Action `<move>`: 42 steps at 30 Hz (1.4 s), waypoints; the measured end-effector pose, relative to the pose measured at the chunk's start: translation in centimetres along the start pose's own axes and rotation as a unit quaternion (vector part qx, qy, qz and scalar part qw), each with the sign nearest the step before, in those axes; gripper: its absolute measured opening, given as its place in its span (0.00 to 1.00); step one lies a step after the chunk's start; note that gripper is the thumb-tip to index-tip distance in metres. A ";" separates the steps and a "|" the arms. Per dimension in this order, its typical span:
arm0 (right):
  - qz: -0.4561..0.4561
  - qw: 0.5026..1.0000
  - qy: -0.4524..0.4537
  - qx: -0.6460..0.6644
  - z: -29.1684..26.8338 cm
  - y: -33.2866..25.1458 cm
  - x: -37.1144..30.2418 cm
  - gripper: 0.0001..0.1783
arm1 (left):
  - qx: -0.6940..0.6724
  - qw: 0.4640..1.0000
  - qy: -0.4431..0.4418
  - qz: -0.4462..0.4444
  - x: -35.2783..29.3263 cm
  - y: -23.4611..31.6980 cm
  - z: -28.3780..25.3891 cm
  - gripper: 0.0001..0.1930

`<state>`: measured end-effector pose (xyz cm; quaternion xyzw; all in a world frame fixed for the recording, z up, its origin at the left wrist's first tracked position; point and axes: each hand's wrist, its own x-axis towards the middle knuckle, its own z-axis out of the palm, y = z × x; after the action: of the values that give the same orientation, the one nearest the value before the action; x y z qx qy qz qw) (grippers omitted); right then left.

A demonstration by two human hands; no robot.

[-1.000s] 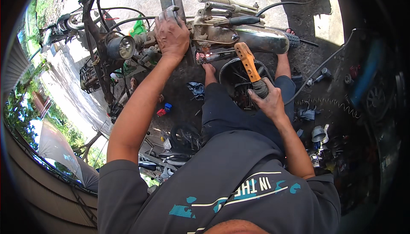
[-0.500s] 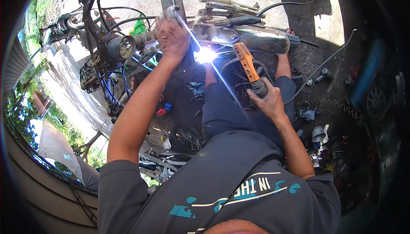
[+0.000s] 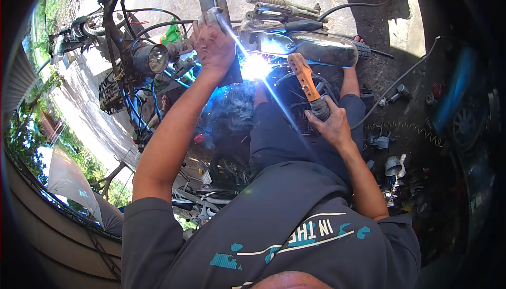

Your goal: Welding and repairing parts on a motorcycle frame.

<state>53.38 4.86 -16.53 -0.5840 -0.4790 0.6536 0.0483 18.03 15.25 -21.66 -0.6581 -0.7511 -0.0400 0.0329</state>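
My left hand (image 3: 215, 46), back of the hand up and fingers bent, grips a dark flat metal plate (image 3: 222, 4) that stands on edge. My right hand (image 3: 333, 123) is closed round the black grip of an orange welding electrode holder (image 3: 302, 75). From its jaws a thin rod runs left into a dazzling welding arc (image 3: 256, 67) beside the plate's lower end. Glare and some smoke hide the rod's tip and the metal under it. Just beyond the arc lies a shiny curved metal mudguard (image 3: 329, 49).
A motorcycle front with a round headlight (image 3: 153, 58) and loose cables stands at left. Metal tubes (image 3: 282, 7) lie beyond the arc. A welding cable (image 3: 390, 83) trails right, near a coiled wire (image 3: 416, 129) and a metal cup (image 3: 392, 165). My legs flank the work.
The arc has grown brighter and wider, with blue light and smoke spreading to its left. Both hands stay nearly where they were, holding the same things.
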 end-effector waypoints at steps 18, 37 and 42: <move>-0.008 1.000 0.017 -0.002 -0.5 0.7 -0.1 0.24 | -0.020 0.999 -0.031 -0.028 0.1 0.2 -0.1 0.18; 0.000 1.000 0.015 -0.010 -0.1 1.0 0.0 0.24 | -0.015 0.999 -0.039 -0.030 0.1 0.0 0.0 0.17; -0.003 1.000 0.016 -0.007 0.0 1.1 0.0 0.24 | -0.015 0.999 -0.040 -0.033 0.0 0.1 -0.2 0.17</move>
<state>53.95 4.24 -17.26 -0.5937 -0.4845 0.6402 0.0535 18.15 15.25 -21.49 -0.6343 -0.7726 -0.0263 -0.0085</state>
